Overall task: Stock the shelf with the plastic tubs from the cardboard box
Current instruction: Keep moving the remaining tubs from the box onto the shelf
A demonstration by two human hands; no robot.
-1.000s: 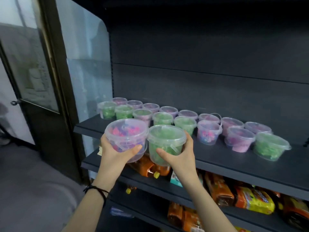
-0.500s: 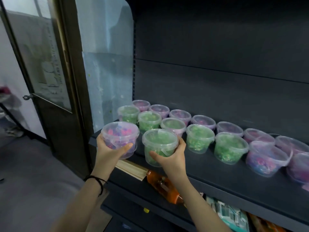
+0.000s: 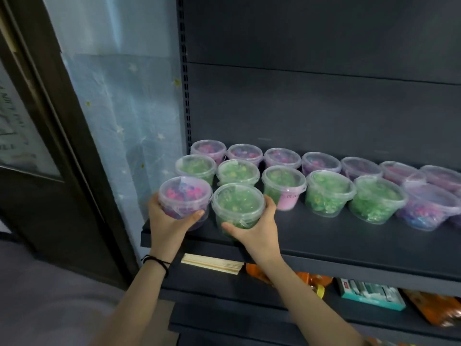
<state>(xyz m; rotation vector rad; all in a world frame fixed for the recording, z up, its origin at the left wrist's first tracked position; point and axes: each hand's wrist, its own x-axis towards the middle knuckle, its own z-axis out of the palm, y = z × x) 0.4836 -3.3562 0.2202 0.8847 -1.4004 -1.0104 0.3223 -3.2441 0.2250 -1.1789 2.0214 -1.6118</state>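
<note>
At the left front corner of the shelf (image 3: 324,236) | your left hand (image 3: 172,221) grips the pink tub (image 3: 184,196), your right hand (image 3: 257,231) the green tub (image 3: 238,206), both from the near side, lids up | likely to push them in as a third row before the stocked rows (image 3: 329,193).

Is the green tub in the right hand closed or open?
Closed. A clear lid covers the green tub held by the right hand, seated around the visible rim.
</note>
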